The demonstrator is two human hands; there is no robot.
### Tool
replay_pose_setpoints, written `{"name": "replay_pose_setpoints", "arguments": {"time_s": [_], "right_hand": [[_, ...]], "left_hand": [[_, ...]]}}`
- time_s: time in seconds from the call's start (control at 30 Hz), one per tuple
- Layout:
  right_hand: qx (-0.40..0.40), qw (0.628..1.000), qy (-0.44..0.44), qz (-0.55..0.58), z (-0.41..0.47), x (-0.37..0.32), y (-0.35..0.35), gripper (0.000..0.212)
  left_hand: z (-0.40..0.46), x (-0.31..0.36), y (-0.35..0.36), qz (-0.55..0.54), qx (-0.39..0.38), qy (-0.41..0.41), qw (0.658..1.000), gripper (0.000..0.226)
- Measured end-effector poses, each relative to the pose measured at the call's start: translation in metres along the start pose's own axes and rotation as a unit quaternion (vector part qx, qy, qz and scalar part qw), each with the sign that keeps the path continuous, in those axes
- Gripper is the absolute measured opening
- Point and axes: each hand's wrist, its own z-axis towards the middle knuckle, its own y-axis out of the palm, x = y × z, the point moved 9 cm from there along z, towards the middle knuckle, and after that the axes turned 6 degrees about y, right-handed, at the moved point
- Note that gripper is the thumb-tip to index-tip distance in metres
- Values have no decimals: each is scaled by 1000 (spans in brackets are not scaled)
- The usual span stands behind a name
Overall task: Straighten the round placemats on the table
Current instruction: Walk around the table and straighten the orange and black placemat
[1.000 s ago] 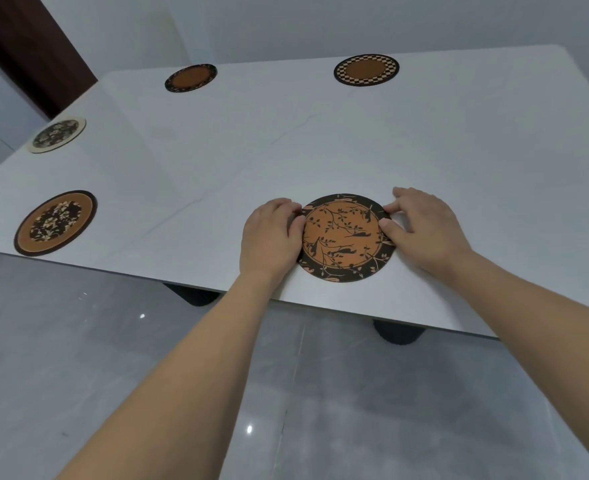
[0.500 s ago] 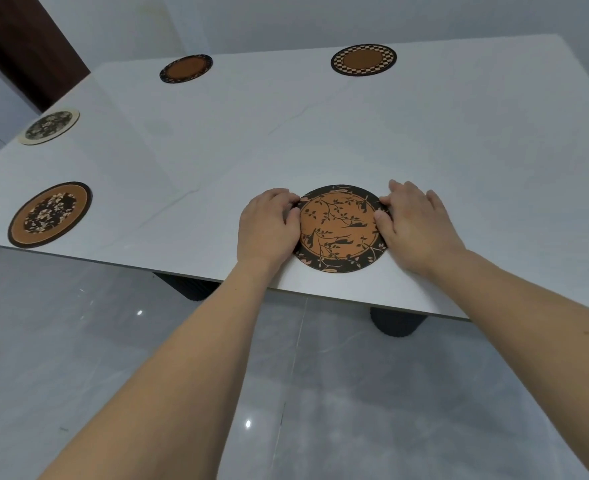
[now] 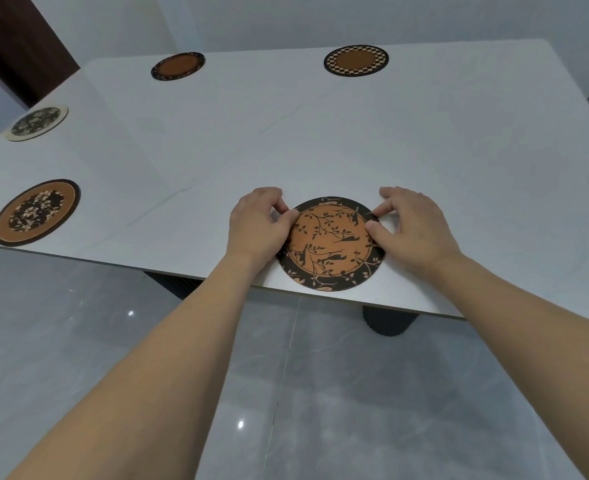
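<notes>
We are holding the bird-and-branch placemat [image 3: 331, 242] between both our hands at the near edge of the white table [image 3: 424, 161]. Our left hand [image 3: 256, 225] is curling over the mat's left rim, with the thumb and a fingertip pinching narrowly at the upper-left edge; the knuckles are bent and the other fingers are tucked under the hand. Our right hand [image 3: 414, 226] is gripping the opposite rim: the thumb is pressing on the mat's dark border at the right, and a curled finger is touching the edge just above it, so the pinch is narrow there too. The mat is lying flat, its nearest edge sitting just inside the table's front edge.

Taking this mat as our landmark, the floral placemat [image 3: 37, 212] is lying well to its left along the same front side. The cream-rimmed placemat [image 3: 38, 123] is sitting farther left and beyond it. The dark-rimmed orange placemat [image 3: 178, 65] is lying far beyond and to the left, and the checkered placemat [image 3: 356, 60] is lying far beyond, almost straight ahead. A dark ribbed table leg [image 3: 388, 322] is showing below the mat, to its right.
</notes>
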Motion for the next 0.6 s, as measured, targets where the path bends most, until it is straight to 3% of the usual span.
{"name": "replay_pose_setpoints", "arguments": {"time_s": [0.6], "right_hand": [[-10, 1000, 12, 0, -3, -2, 0, 20]], "left_hand": [[-1, 1, -2, -17, 7, 11, 1000, 18]]}}
